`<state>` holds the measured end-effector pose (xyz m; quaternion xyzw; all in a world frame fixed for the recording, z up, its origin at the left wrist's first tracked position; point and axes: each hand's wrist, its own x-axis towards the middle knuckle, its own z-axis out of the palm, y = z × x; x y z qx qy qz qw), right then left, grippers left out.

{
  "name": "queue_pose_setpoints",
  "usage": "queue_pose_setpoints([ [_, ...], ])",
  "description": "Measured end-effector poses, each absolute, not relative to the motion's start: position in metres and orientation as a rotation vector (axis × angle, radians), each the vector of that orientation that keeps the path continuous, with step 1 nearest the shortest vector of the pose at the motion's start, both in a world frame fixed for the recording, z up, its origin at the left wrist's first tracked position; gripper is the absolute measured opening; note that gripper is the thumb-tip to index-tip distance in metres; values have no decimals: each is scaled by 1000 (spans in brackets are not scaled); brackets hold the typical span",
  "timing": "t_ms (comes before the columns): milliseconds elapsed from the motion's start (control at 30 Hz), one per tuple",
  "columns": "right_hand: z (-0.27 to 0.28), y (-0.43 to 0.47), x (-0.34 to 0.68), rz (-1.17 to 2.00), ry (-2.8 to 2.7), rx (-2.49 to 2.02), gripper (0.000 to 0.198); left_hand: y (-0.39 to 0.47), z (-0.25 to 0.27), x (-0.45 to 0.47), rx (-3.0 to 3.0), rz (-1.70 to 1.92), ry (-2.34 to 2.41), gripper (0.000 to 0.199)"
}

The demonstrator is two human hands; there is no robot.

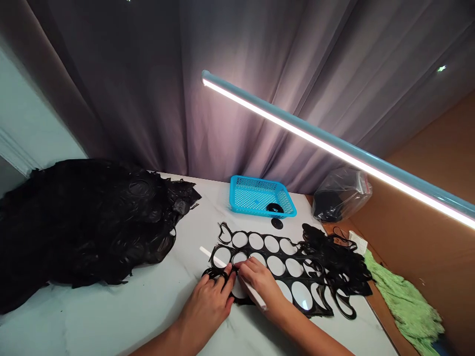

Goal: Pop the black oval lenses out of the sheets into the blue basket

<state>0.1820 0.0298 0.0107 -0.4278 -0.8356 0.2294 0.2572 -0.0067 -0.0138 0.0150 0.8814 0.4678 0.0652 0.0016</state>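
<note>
A black sheet with rows of round holes [285, 253] lies flat on the white table, its right side ragged. My left hand [210, 299] is at the sheet's left edge, fingers bent and close together. A bunch of thin black rings [213, 272] shows at its fingertips and seems held there. My right hand [260, 279] is closed round a slim white pen-like tool [256, 296], which slants down to the sheet beside my left fingertips. The tool's tip is hidden by my fingers.
A large heap of black sheet scraps [92, 222] covers the left side. At the back, a blue basket [233, 200] holds a black ring, with a black disc [276, 224] before it. A tangled black pile [341, 262], plastic bag [345, 193] and green cloth [404, 301] lie right, below a lamp [315, 133].
</note>
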Motion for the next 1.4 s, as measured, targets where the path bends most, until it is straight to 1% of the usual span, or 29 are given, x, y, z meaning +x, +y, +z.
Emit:
queue_pose_setpoints([
  [100, 14, 50, 200, 428, -2233, -1195, 14, -15, 14, -7, 2796, 199, 1497, 50],
  [233, 37, 93, 252, 138, -1770, -1534, 14, -14, 17, -7, 2817, 180, 1528, 49],
  [300, 48, 102, 270, 170, -1598, -1606, 12, -12, 22, -9, 2813, 194, 1515, 47],
  [367, 54, 96, 271, 390, -1535, -1587, 14, -12, 29, -13, 2812, 248, 1475, 46],
  [467, 56, 67, 249, 947, -1456, -1439, 20, -19, 39, -21, 2824, 353, 1385, 44],
  [567, 55, 32, 216, 1470, -1229, -1250, 24, -35, 41, -26, 2854, 341, 1332, 41],
  [633, 56, 12, 199, 1656, -1114, -1170, 26, -45, 39, -26, 2865, 306, 1316, 41],
  [700, 56, -2, 189, 1707, -1118, -1145, 26, -51, 35, -25, 2862, 281, 1323, 43],
  [767, 54, -11, 184, 1645, -1234, -1170, 26, -54, 32, -23, 2849, 248, 1356, 46],
  [833, 50, -16, 183, 1517, -1401, -1212, 25, -54, 30, -20, 2840, 201, 1377, 48],
  [933, 41, -20, 183, 1305, -1597, -1247, 19, -55, 28, -18, 2836, 152, 1376, 48],
  [1033, 34, -22, 182, 1163, -1699, -1255, 13, -55, 27, -17, 2805, 152, 1410, 47],
  [1233, 27, -22, 178, 1009, -1831, -1263, 12, -56, 20, -16, 2770, 227, 1468, 46],
  [1400, 25, -22, 177, 955, -1884, -1269, 14, -56, 18, -16, 2760, 245, 1469, 46],
])
